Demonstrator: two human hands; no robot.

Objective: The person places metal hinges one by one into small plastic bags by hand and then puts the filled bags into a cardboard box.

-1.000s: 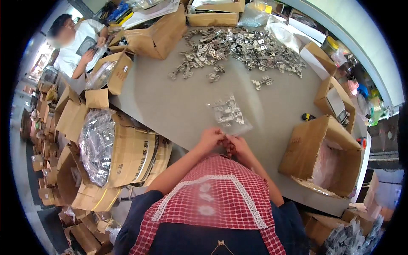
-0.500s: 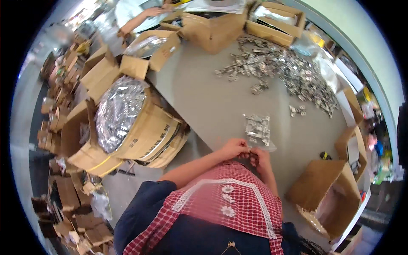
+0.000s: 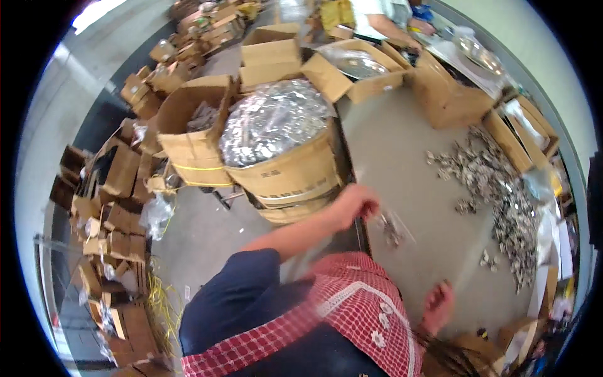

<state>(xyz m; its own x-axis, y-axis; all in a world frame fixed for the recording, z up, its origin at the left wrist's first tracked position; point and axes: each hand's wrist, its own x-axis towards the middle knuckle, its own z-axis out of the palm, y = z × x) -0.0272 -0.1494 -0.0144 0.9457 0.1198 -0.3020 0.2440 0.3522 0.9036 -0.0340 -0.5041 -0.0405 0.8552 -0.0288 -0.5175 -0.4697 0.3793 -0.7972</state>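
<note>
My left hand (image 3: 359, 206) is over the table's left edge, its fingers closed at a small clear plastic bag (image 3: 393, 230) with grey metal parts inside. The bag is smeared by motion and hangs or trails to the right of the fingers, above the grey table (image 3: 411, 169). Away from it, my right hand (image 3: 438, 304) is above the near part of the table. Its fingers are loosely bent and somewhat blurred, with nothing seen in them. Farther right on the table spreads a pile of small metal parts (image 3: 512, 217), with a small cluster of parts (image 3: 488, 260) beside it.
Left of the table stands a large carton (image 3: 286, 182) heaped with filled clear bags (image 3: 276, 122). Open cardboard boxes (image 3: 195, 147) surround it. A carton (image 3: 449, 94) sits at the table's far end, near another person's arm (image 3: 392, 31). Stacked boxes (image 3: 125, 232) line the left side.
My view has turned left. My hands have parted: the left has moved left with the bag of metal parts, and the right has drawn away to the right.
</note>
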